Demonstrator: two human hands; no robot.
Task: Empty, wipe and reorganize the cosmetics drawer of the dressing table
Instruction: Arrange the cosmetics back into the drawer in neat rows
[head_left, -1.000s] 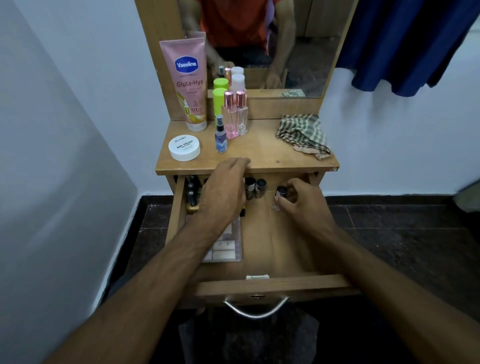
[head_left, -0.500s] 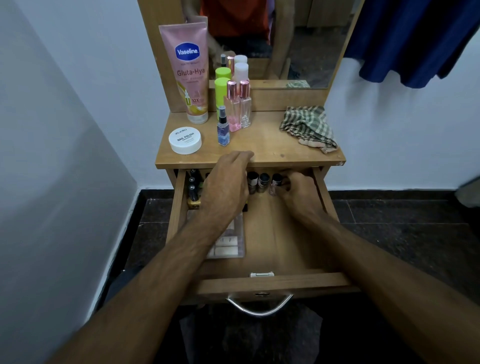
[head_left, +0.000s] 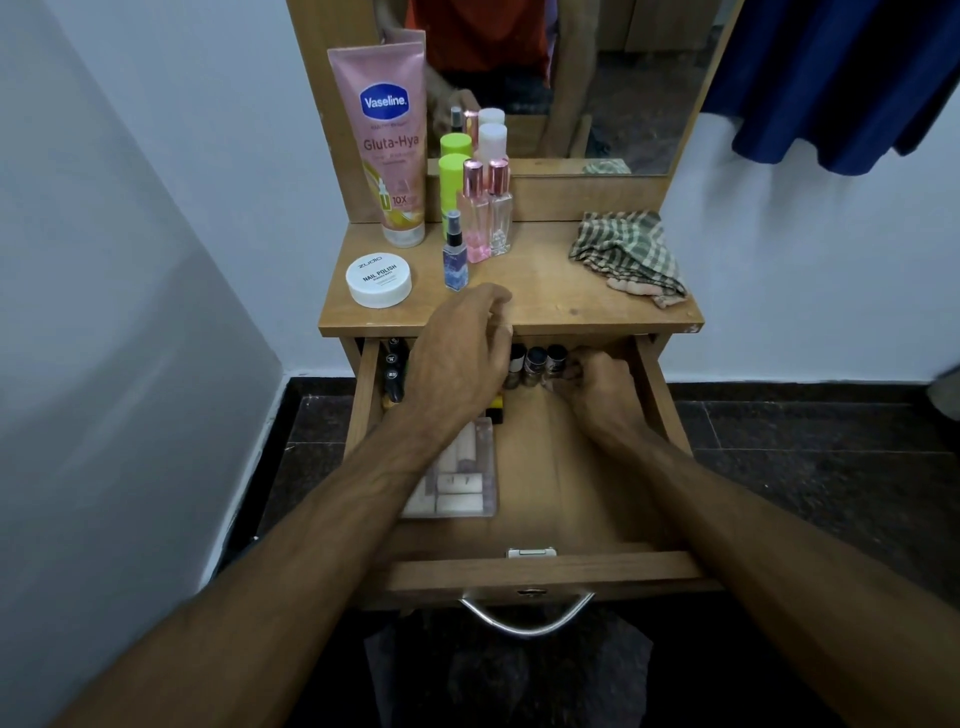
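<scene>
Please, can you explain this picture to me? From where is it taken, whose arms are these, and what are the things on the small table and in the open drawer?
The camera sits on a person's head and looks down, so the two arms are that person's own. Above is a mirror.

On the dressing table top stand a pink Vaseline tube, a white nail polish jar, a small spray bottle, two pink-capped bottles, and a checked cloth lies on the right.

The drawer is pulled open. At its back stand small nail polish bottles; at its left lies a clear box.

The left hand hovers over the drawer's back; whether it holds anything is hidden. The right hand reaches to the small bottles; its fingers are curled, their grip unclear.
</scene>
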